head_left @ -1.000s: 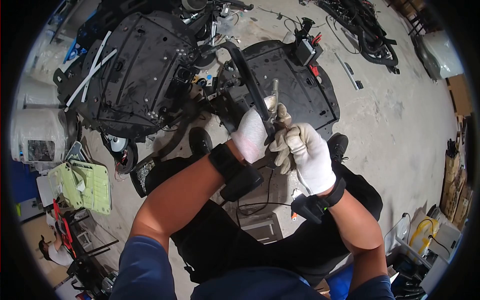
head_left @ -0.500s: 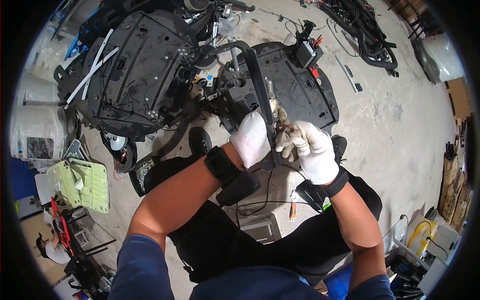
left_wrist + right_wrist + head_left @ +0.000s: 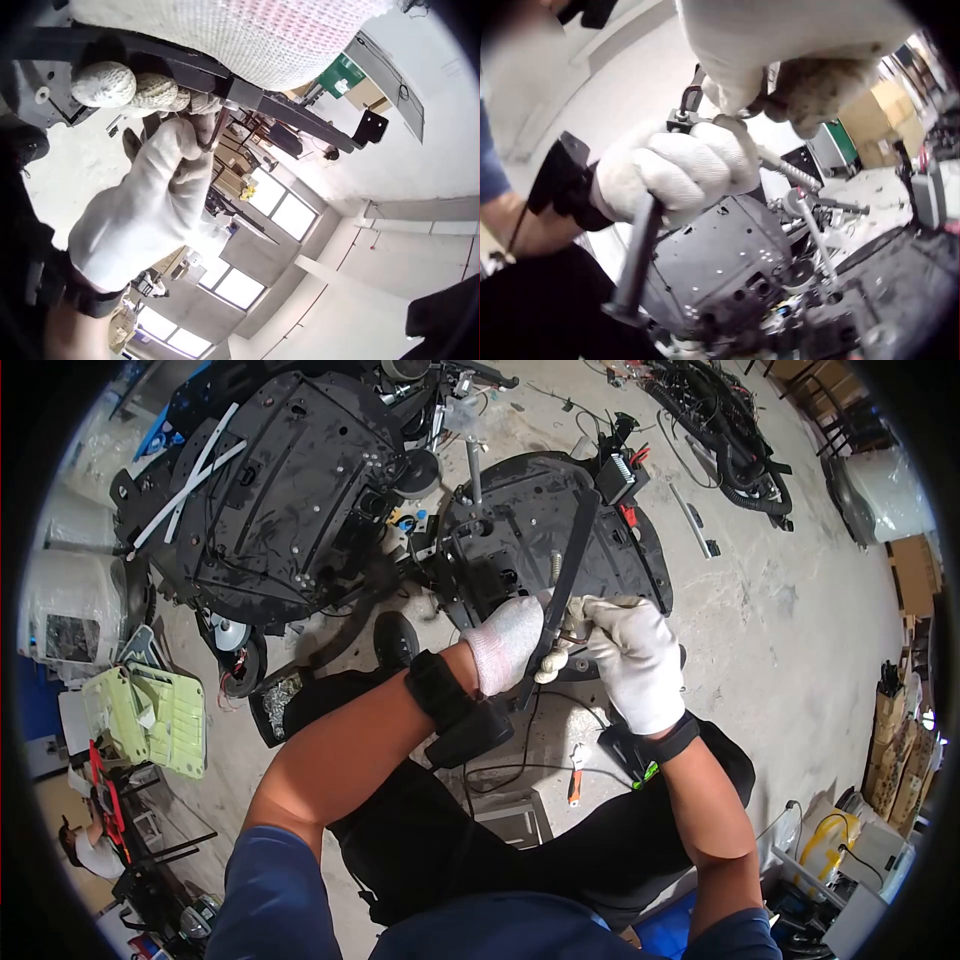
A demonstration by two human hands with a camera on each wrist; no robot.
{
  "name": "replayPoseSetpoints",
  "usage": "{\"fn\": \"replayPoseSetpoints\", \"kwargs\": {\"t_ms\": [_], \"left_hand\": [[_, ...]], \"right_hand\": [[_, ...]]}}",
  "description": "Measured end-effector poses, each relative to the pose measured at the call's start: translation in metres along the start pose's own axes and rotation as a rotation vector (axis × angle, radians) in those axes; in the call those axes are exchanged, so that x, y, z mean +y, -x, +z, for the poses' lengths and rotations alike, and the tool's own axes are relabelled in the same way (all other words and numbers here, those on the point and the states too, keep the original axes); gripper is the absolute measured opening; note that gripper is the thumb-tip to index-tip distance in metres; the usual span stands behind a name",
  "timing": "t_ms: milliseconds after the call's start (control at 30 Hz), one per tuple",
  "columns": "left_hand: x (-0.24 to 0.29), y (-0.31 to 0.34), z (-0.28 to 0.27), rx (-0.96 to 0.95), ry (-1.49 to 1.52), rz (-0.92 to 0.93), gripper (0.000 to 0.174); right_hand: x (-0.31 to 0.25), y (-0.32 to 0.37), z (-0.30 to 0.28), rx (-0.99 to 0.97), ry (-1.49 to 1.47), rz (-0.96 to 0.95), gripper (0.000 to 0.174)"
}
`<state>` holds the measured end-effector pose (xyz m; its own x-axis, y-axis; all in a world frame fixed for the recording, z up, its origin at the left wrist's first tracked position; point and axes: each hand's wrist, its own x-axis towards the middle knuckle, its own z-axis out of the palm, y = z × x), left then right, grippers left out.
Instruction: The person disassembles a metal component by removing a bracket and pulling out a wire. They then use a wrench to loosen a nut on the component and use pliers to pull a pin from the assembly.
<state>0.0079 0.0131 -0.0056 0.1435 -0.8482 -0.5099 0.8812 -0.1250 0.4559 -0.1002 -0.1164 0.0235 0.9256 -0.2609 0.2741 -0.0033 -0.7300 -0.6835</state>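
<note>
My gloved left hand [image 3: 508, 642] grips a long black metal bar [image 3: 572, 550]; in the right wrist view the fingers of the left hand [image 3: 682, 169] are curled round it. A threaded bolt or spring [image 3: 799, 176] sticks out beyond that fist. Close by on the right, my gloved right hand [image 3: 638, 660] pinches a small thin metal piece [image 3: 219, 129] against the bar's side, seen in the left wrist view with the right hand [image 3: 142, 202]. What exactly the piece is, I cannot tell. The bar's far end has a flat bracket [image 3: 371, 128] with holes.
Two large black base plates, one at left [image 3: 290, 500] and one ahead [image 3: 620, 540], lie on the floor with parts. An orange-handled tool [image 3: 575, 785] and a cable lie between the legs. Black hoses [image 3: 735, 450] are at the upper right, a green plastic piece [image 3: 170, 720] at left.
The black bar has tilted, its upper end swinging to the right and its curved end leaving sight. Both hands remain close together at the bar, the right one turned slightly.
</note>
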Motion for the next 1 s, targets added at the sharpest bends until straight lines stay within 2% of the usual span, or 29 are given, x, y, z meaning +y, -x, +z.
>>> {"fn": "replayPoseSetpoints", "kwargs": {"t_ms": [33,67,100,133,167,267,333,367,433,467,500,567,600,633,700,733,767,833,867,900,967,1000], "left_hand": [[-0.002,-0.001,0.0,0.0,0.001,0.001,0.032],[-0.003,-0.001,0.001,0.027,-0.158,0.068,0.032],[-0.004,-0.003,0.001,0.052,-0.319,0.134,0.032],[-0.007,-0.009,-0.005,0.084,-0.239,0.058,0.03],[-0.009,-0.013,-0.007,0.078,-0.24,0.06,0.03],[-0.012,-0.013,0.003,0.214,-0.213,0.064,0.027],[-0.013,-0.015,0.004,0.194,-0.186,0.068,0.027],[-0.013,-0.015,0.004,0.179,-0.161,0.069,0.027],[-0.013,-0.017,0.003,0.15,-0.066,0.031,0.028],[-0.014,-0.017,0.004,0.205,-0.063,0.021,0.028],[-0.014,-0.016,0.005,0.263,-0.058,0.011,0.029],[-0.014,-0.015,0.003,0.268,0.01,0.031,0.028],[-0.013,-0.015,0.002,0.269,0.074,0.049,0.028],[-0.011,-0.018,-0.004,0.271,0.075,0.051,0.028],[-0.008,-0.025,-0.014,0.24,0.133,0.045,0.031],[-0.008,-0.026,-0.01,0.435,0.134,0.155,0.023],[-0.007,-0.025,-0.01,0.435,0.134,0.155,0.023],[0.0,-0.023,-0.005,0.433,0.279,0.212,0.023],[0.001,-0.021,-0.001,0.471,0.273,0.24,0.023],[0.001,-0.022,-0.004,0.472,0.276,0.242,0.023],[0.002,-0.025,-0.011,0.4,0.257,0.27,0.027],[0.005,-0.022,-0.012,0.401,0.258,0.272,0.027]], "right_hand": [[0.006,0.005,0.007,0.096,-0.177,0.051,0.015],[0.015,0.01,0.016,0.102,-0.326,0.204,0.014],[0.013,0.01,0.015,0.103,-0.324,0.202,0.014],[0.009,0.008,0.015,0.105,-0.557,0.42,0.011],[0.005,0.006,0.015,0.106,-0.788,0.638,0.01],[0.0,-0.004,0.021,0.246,-0.855,0.67,0.017],[-0.005,-0.01,0.017,0.291,-0.995,0.694,0.028],[-0.007,-0.013,0.015,0.291,-0.991,0.692,0.028],[-0.009,-0.018,0.012,0.264,-1.082,0.575,0.031],[-0.005,-0.015,0.007,0.152,-1.171,0.557,0.028],[-0.002,-0.012,0.004,0.147,-1.171,0.557,0.028],[0.003,-0.005,0.003,-0.02,-0.737,0.405,0.017],[-0.004,-0.006,0.003,0.101,-0.452,0.023,0.014],[-0.011,-0.008,-0.003,0.099,-0.454,0.022,0.014],[-0.024,-0.01,-0.013,0.034,0.437,-0.334,0.018],[-0.012,-0.004,-0.006,-0.057,0.202,-0.24,0.03],[-0.013,-0.002,-0.005,-0.057,0.202,-0.239,0.03],[-0.016,0.002,-0.002,-0.072,0.365,-0.256,0.041],[-0.014,0.004,0.0,-0.109,0.307,-0.222,0.05],[-0.01,0.004,0.0,-0.111,0.307,-0.225,0.05],[-0.002,0.002,0.002,-0.12,0.06,-0.3,0.044],[-0.002,0.004,0.006,-0.122,0.059,-0.303,0.044]]}}
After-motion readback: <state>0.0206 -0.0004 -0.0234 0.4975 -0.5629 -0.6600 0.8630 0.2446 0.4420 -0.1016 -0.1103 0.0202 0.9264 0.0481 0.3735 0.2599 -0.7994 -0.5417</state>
